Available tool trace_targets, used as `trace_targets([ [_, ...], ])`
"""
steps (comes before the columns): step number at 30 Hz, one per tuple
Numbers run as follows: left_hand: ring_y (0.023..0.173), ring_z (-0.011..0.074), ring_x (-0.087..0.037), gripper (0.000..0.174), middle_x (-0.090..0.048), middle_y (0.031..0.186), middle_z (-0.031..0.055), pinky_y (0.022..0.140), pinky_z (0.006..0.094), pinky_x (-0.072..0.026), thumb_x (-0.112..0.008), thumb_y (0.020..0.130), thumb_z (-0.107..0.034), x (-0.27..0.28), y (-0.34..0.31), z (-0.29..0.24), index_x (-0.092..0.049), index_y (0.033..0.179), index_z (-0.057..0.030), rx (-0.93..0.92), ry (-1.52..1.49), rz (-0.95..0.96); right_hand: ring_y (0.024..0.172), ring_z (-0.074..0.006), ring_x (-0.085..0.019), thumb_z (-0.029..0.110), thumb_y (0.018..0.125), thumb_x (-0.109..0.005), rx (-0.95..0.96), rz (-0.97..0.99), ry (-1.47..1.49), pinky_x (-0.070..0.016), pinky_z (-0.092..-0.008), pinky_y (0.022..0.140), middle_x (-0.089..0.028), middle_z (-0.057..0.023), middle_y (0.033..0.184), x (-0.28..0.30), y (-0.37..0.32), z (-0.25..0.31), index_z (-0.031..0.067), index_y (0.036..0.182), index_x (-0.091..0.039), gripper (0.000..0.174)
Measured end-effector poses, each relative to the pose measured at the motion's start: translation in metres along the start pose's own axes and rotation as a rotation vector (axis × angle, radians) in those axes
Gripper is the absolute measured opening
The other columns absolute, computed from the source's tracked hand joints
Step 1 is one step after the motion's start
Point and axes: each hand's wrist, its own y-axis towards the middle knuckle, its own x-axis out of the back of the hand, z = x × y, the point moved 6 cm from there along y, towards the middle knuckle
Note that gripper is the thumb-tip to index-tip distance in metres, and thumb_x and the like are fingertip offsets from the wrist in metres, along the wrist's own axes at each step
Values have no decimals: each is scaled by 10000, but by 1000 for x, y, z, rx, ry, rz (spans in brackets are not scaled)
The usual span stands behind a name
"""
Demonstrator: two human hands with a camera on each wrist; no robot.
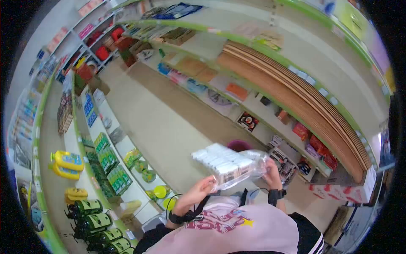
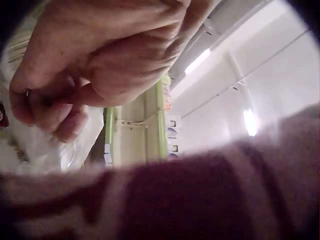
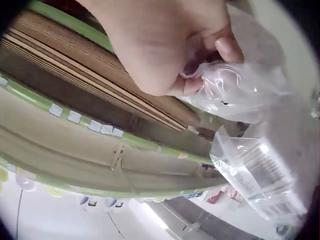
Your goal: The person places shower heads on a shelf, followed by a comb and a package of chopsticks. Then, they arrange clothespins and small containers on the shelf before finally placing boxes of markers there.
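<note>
The person's left hand (image 1: pixel 202 188) has its fingers curled and grips the near left corner of a clear plastic bag (image 1: pixel 222 163), and the right hand (image 1: pixel 272 171) pinches the loose, crumpled plastic at the bag's other end. The bag is held up in front of the body, between the 2 hands, above the pale floor (image 1: pixel 139 110) of an aisle. Inside it white packs sit side by side in a block, with thin, close-set lines along the side that faces the person. In the right wrist view the plastic bunches at the thumb and fingers, and the packs lie beyond them; in the left wrist view clear film shows beside the curled fingers.

A dark band (image 1: pixel 277 194) goes round the right wrist and a similar strap (image 1: pixel 179 218) round the left. The person wears a pink top (image 1: pixel 253 230) with dark red letters and a yellow star.

A purple bin (image 1: pixel 239 145) shows just past the bag in the head view. On the right, a stack of brown boards (image 1: pixel 296 108) lies along a shelf, with a red and white box (image 1: pixel 340 191) near its end. On the left stand yellow bottles (image 1: pixel 67 163) and, nearer the person, dark green bottles (image 1: pixel 95 223) with pale labels
</note>
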Motion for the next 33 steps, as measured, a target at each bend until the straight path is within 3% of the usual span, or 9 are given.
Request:
trace_targets([
  [6,764,63,-423,80,-473,831,3,652,209,-373,-416,892,-52,54,-28,-99,-464,933,-4,-234,251,-38,845,-153,-556,-23,614,-432,135,97,9,-470,-263,739,-576,-63,943,-105,21,11,2,992,-537,394],
  [12,680,87,-418,59,-439,698,36,620,234,-372,-453,859,-57,89,-15,-155,-458,849,1,-318,423,16,838,-160,-558,-19,620,-412,291,106,65,-476,-278,746,-571,-69,974,-149,51,42,-12,1041,-526,436],
  [15,667,108,-424,45,-424,678,57,620,252,-373,-457,837,-44,102,4,-190,-457,834,1,-415,489,41,856,-180,-567,-17,623,-403,358,41,80,-478,-286,760,-572,-94,983,-179,68,65,-37,1071,-505,460],
  [17,664,115,-424,41,-422,678,62,623,256,-373,-457,833,-43,111,25,-204,-457,837,-2,-453,538,49,1001,-245,-537,-8,631,-398,412,178,79,-439,-325,871,-548,-135,1082,-183,84,77,-37,1133,-467,507],
  [22,680,106,-425,47,-439,709,45,636,239,-372,-467,843,-51,150,83,-271,-459,843,-5,-476,645,110,869,-206,-574,-14,607,-401,521,96,156,-479,-297,779,-581,-128,985,-209,141,127,-67,1072,-492,477],
  [25,708,85,-427,39,-451,764,11,653,221,-372,-484,848,-49,192,120,-314,-465,836,-16,-476,419,10,886,-209,-567,-8,602,-400,593,12,271,-474,-300,790,-576,-128,995,-221,173,164,-63,1075,-494,485],
  [27,744,69,-429,22,-447,806,-13,680,205,-364,-493,846,-35,217,135,-346,-472,840,-31,-613,358,-30,933,-227,-554,0,606,-396,626,162,227,-465,-323,836,-557,-137,1045,-229,193,183,-57,1122,-471,525],
  [29,752,69,-426,42,-431,779,-11,699,204,-357,-500,839,-32,231,168,-371,-462,823,-38,-622,312,2,942,-234,-546,11,608,-390,630,10,379,-464,-335,848,-539,-140,1071,-237,212,205,-36,1157,-453,554],
  [33,688,68,-405,155,-413,747,-14,645,197,-342,-549,844,-127,235,224,-393,-423,793,-50,-732,225,-79,885,-199,-553,85,743,-431,762,-66,228,-483,-319,801,-554,-110,990,-227,254,228,4,1126,-475,394],
])
